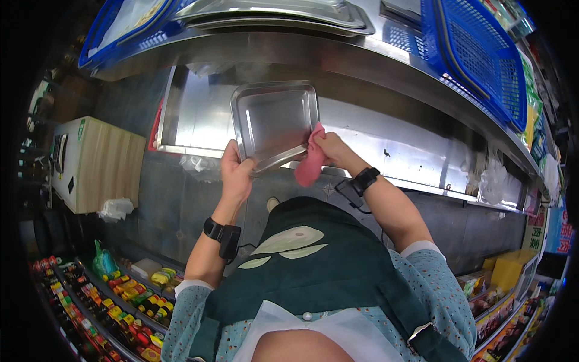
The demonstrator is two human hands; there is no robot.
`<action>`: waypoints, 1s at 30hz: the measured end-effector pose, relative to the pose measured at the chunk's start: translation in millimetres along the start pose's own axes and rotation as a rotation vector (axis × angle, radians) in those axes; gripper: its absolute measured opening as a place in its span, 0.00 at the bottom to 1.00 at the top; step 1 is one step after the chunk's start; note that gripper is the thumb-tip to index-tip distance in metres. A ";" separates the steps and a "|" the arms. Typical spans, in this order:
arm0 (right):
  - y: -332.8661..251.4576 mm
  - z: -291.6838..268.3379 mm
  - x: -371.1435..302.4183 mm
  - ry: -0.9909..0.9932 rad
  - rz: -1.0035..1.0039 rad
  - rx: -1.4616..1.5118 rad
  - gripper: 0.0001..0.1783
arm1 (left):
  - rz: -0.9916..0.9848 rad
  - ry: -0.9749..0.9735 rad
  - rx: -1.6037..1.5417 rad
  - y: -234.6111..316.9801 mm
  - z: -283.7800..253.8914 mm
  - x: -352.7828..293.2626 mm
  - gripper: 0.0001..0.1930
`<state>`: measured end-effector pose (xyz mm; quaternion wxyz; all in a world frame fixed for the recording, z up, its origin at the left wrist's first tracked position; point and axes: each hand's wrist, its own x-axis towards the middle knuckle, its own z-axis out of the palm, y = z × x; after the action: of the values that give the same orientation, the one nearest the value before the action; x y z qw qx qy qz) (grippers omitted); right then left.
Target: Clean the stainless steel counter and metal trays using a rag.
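A shallow rectangular metal tray (276, 117) with a raised rim is held out in front of me, above the lower steel shelf. My left hand (237, 171) grips its near left corner, thumb on the rim. At the tray's right edge, my right hand (332, 149) is closed around a pink cloth (311, 161), which touches the rim and hangs down below my fingers. Nothing lies in the tray.
Above the lower steel shelf (386, 151) runs a steel counter (253, 45) bearing stacked metal trays (283, 18) and blue plastic baskets (482, 54). A wood-grain cabinet (108, 166) stands at the left. Shelves of bottles (120, 301) are behind me on the left.
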<state>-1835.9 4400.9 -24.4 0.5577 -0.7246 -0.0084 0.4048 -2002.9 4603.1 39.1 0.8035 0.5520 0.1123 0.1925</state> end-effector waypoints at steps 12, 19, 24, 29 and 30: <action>-75.0 110.4 -44.3 0.041 -1.165 -0.647 0.20 | 0.021 0.135 -0.116 16.1 -11.6 -11.7 0.21; -56.6 91.3 38.4 0.372 -0.839 -1.080 0.16 | -0.020 0.087 -0.071 33.0 -44.8 -15.6 0.18; -73.7 157.2 -6.4 -0.039 -1.060 -0.806 0.15 | -0.074 0.126 -0.111 30.8 -75.6 -4.6 0.24; -60.2 134.4 58.2 0.267 -0.880 -0.891 0.12 | -0.060 0.067 -0.071 30.9 -94.6 2.3 0.25; -65.4 145.8 46.4 0.264 -0.876 -0.895 0.12 | -0.063 0.081 -0.090 33.5 -94.2 5.1 0.21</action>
<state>-1863.0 4564.0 -5.3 0.3113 -0.8605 -0.4033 0.0037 -2041.5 4695.3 36.0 0.8281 0.5031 0.1534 0.1941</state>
